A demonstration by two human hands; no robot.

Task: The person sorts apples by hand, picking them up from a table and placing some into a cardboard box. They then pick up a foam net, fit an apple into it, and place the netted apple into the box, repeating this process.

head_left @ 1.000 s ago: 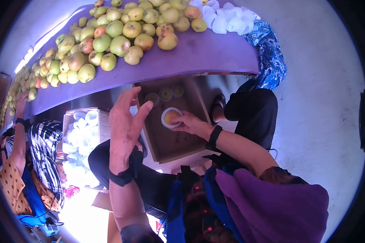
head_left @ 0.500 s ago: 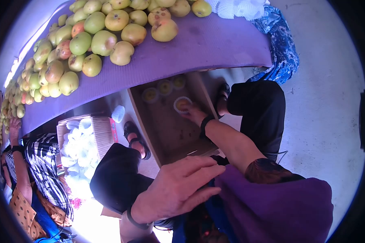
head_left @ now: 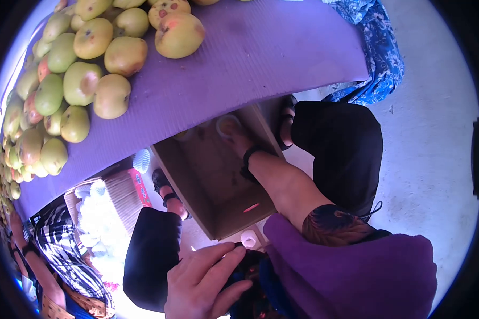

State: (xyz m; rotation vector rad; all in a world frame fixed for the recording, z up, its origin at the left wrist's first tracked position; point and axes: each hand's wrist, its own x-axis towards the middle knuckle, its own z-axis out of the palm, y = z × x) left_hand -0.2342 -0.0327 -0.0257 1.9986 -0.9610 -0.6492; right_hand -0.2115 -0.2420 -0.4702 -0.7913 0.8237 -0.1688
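Observation:
My right hand (head_left: pixel 239 141) reaches down into an open cardboard box (head_left: pixel 210 178) between my knees. Its fingers are closed on an apple in a white foam net (head_left: pixel 228 126) near the box's far end. Part of another netted apple (head_left: pixel 183 135) shows at the far left of the box, under the table edge. My left hand (head_left: pixel 205 282) hovers over my lap, fingers stretched out, holding nothing. Just beyond its fingertips, a small white foam net (head_left: pixel 248 238) lies by the near end of the box.
A purple-covered table (head_left: pixel 239 58) bears a heap of apples (head_left: pixel 82 83) at the left. Below it, a carton (head_left: pixel 121 199) holds white foam nets (head_left: pixel 98 218). Another person's arm (head_left: pixel 42 274) reaches up at the lower left. Blue patterned cloth (head_left: pixel 382 58) hangs at the table's right end.
My right hand has moved the netted apple toward the far end of the box. My left hand has drawn down and back. The view has shifted, so the table hides more of the box.

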